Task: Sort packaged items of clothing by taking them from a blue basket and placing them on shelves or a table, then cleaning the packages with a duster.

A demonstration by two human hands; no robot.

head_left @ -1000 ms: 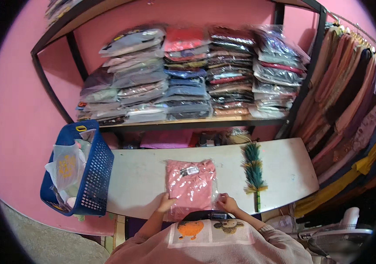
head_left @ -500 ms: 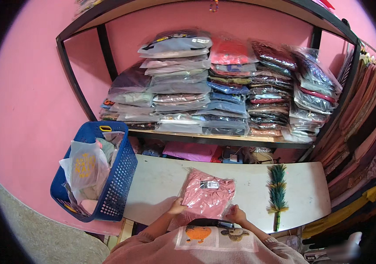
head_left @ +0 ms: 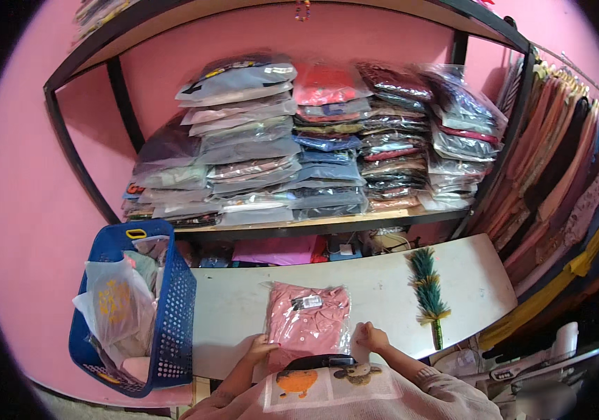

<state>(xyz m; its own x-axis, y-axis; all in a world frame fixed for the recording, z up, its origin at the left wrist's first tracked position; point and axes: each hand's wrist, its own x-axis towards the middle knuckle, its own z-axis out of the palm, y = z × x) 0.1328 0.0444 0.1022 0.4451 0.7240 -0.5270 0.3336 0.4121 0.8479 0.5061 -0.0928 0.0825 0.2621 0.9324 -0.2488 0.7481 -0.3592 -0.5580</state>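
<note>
A clear plastic bag with folded pink clothing (head_left: pixel 308 322) and a small label lies on the white table (head_left: pixel 390 315) in front of me. My left hand (head_left: pixel 263 347) grips the bag's lower left edge. My right hand (head_left: pixel 371 336) is just beside the bag's right side with fingers curled; whether it holds the clear plastic there is too small to make out. A blue perforated basket (head_left: pixel 177 315) with bagged items stands left of the bag. A green feathery item with a yellow ruff (head_left: pixel 427 287) lies to the right.
A black-framed shelf (head_left: pixel 292 231) behind the table carries several stacks of bagged clothes (head_left: pixel 236 147), with more items beneath it. Hanging garments (head_left: pixel 544 175) line the right side. A white metal-and-plastic object (head_left: pixel 562 339) stands at the lower right. Pink walls (head_left: pixel 23 210) surround this.
My view has shifted between the frames. The pink bag sits straighter than half a second ago, and my right hand appears slightly farther right of its edge.
</note>
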